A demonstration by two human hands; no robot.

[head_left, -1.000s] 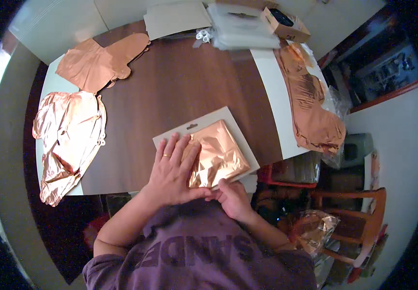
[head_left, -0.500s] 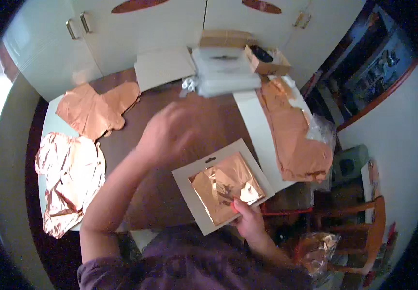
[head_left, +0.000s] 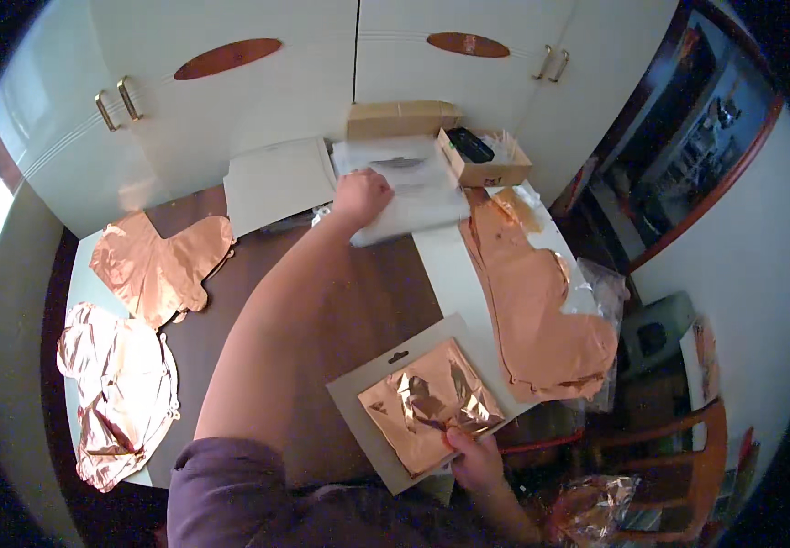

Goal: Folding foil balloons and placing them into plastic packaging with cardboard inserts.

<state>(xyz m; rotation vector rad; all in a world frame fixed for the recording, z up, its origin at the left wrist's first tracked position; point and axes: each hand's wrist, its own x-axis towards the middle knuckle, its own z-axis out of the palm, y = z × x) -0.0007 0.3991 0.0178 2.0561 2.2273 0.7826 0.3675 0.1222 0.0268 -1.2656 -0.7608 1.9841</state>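
My right hand (head_left: 479,466) grips the lower edge of a pale card (head_left: 365,438), thumb on top. On the card lies a folded copper-coloured foil balloon (head_left: 397,422), shiny and creased; a hanging slot shows near the card's top edge. My left hand (head_left: 364,195) reaches across the table to the stack of clear plastic bags (head_left: 418,205) at the back. Its fingers are curled closed against the upper bag and seem to pinch it; the fingertips are partly hidden.
Flat copper foil balloons lie at the left (head_left: 162,265), nearer left (head_left: 126,393) and right (head_left: 541,315). Behind are a stack of pale cards (head_left: 276,183) and an open cardboard box (head_left: 495,172) holding a black item. A wooden chair (head_left: 701,466) stands at the right.
My left hand has moved from above the table's middle, away from me, onto the plastic bags. The right hand still holds the card and folded balloon. The view has shifted.
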